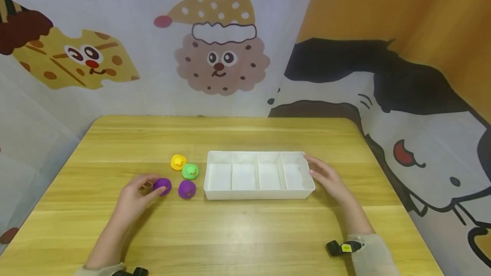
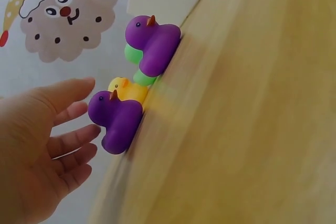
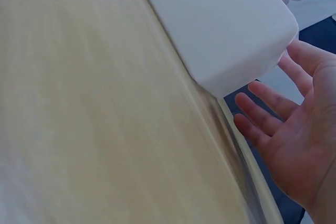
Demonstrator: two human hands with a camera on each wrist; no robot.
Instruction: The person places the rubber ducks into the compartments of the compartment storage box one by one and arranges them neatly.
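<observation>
My left hand is beside the left purple rubber duck, thumb and fingers spread around its near side. In the left wrist view the fingers are loosely bent and do not close on that duck; whether a fingertip touches it I cannot tell. A second purple duck sits to its right, with a green duck and a yellow duck behind. My right hand rests its fingertips at the right end of a white divided box, fingers relaxed.
The box stands mid-table, its compartments side by side in a row. Under everything is a wooden table, its back edge against a curtain printed with cartoon figures. A black wrist camera sits by the right sleeve.
</observation>
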